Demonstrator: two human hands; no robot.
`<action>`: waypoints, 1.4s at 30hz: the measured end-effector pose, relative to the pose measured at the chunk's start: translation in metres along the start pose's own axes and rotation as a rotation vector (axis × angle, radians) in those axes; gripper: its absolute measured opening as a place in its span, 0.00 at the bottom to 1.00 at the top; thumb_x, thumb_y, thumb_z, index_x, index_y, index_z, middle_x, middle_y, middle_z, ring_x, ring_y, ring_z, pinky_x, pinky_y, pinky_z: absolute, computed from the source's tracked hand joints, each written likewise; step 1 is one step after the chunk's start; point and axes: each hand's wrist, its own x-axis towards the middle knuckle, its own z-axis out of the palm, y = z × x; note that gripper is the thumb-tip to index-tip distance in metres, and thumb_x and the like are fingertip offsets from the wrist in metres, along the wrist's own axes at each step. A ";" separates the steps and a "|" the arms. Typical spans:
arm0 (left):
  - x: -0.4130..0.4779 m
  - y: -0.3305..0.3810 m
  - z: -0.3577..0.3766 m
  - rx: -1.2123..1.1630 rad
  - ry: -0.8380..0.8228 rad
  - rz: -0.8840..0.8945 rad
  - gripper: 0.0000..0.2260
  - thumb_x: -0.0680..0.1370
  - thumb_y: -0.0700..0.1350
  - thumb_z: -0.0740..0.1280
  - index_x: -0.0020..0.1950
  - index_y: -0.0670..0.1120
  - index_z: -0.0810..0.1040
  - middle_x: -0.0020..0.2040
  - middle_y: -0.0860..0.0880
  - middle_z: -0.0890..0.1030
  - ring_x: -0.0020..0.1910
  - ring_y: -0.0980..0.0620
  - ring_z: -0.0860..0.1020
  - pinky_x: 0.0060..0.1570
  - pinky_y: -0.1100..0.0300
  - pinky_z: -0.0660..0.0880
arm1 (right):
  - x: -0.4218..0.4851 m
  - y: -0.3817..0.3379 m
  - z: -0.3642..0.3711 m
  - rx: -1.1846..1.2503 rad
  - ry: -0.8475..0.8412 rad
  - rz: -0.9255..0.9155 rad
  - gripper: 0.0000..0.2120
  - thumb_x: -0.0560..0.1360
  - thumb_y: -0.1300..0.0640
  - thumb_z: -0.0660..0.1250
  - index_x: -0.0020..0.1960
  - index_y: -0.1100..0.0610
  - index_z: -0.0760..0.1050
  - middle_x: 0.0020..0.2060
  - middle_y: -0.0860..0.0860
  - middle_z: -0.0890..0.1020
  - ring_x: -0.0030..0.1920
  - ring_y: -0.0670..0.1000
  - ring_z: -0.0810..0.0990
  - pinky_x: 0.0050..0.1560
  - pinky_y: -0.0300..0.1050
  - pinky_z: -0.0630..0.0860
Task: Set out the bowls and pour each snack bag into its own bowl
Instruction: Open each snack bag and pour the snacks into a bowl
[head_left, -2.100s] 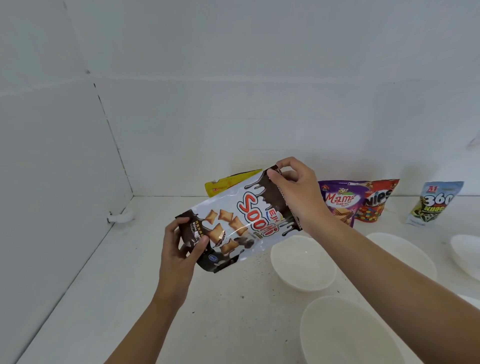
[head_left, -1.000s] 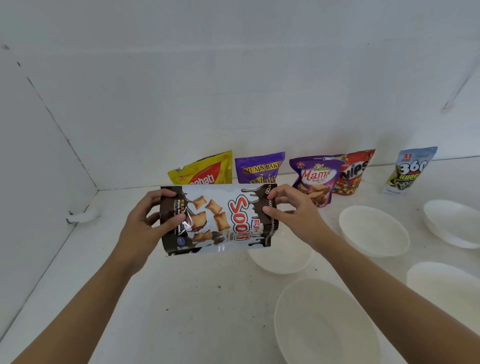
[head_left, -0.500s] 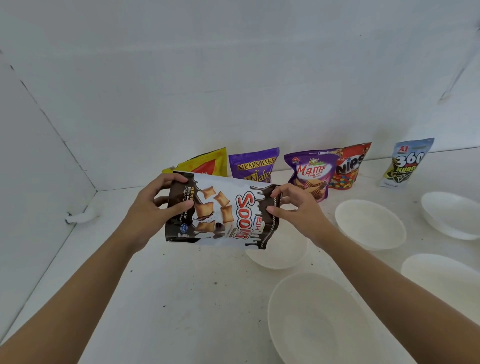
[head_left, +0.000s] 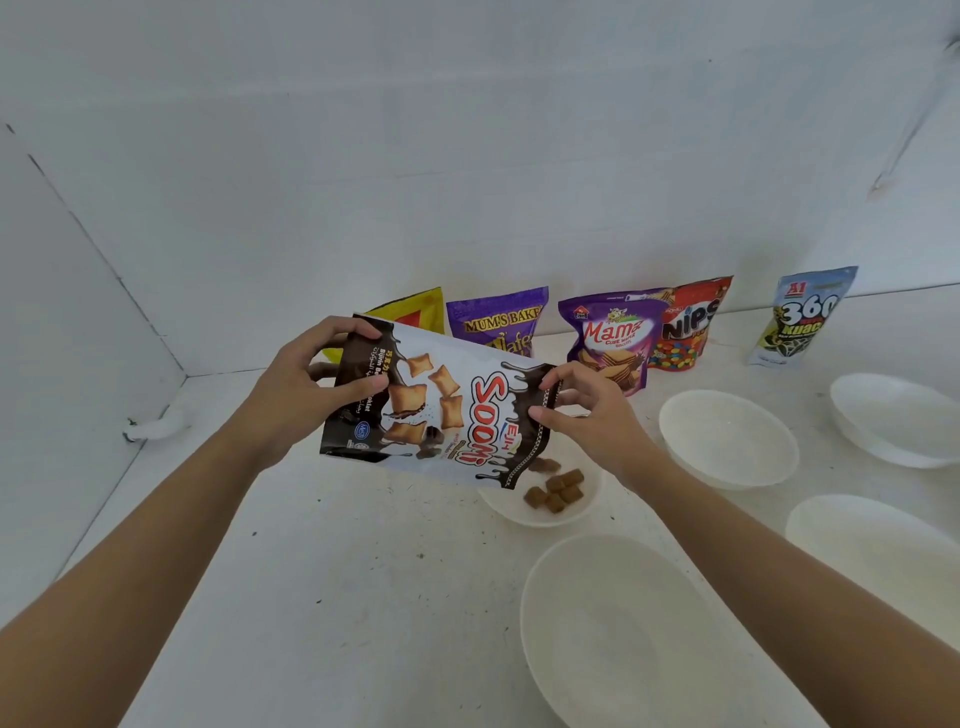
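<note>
We find the left hand (head_left: 306, 384) gripping the bottom end of the white-and-brown foil snack bag (head_left: 436, 410), fingers curled over its top edge and thumb across its face. The bag is held in the air, tipped mouth-down to the right. The right hand (head_left: 587, 415) pinches the open mouth edge between thumb and fingertips. Directly below stands a small round white bowl (head_left: 592, 491) on the white table (head_left: 311, 571), with a few brown pillow-shaped snack pieces (head_left: 556, 491) in it.

We judge the first pour barely begun. The next move calls for a steeper tilt, with the mouth kept over that bowl.

The held bag covers the bowl's left side and most of a yellow foil bag (head_left: 415, 312) by the wall. The large white bowl nearest us (head_left: 613, 634) is cut off below. We cannot tell how much remains inside the bag.
</note>
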 end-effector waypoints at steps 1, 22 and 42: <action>0.001 0.001 0.001 0.007 -0.001 0.000 0.18 0.74 0.42 0.76 0.60 0.55 0.78 0.60 0.56 0.79 0.57 0.47 0.80 0.45 0.47 0.84 | 0.000 0.001 0.000 -0.010 0.006 -0.003 0.10 0.75 0.58 0.74 0.52 0.53 0.75 0.56 0.41 0.80 0.52 0.48 0.81 0.44 0.40 0.83; -0.001 0.017 0.007 0.054 -0.011 0.021 0.17 0.75 0.44 0.75 0.60 0.57 0.77 0.60 0.59 0.78 0.57 0.52 0.79 0.46 0.46 0.84 | -0.003 -0.003 0.000 -0.152 0.068 0.008 0.10 0.73 0.58 0.75 0.50 0.53 0.75 0.58 0.45 0.80 0.51 0.47 0.81 0.49 0.47 0.83; 0.008 0.026 0.011 0.185 -0.101 0.113 0.18 0.74 0.47 0.76 0.61 0.60 0.76 0.64 0.57 0.75 0.61 0.50 0.78 0.40 0.59 0.84 | -0.010 -0.008 0.000 -0.163 0.123 0.105 0.13 0.72 0.62 0.76 0.46 0.52 0.73 0.57 0.51 0.80 0.47 0.52 0.84 0.49 0.53 0.84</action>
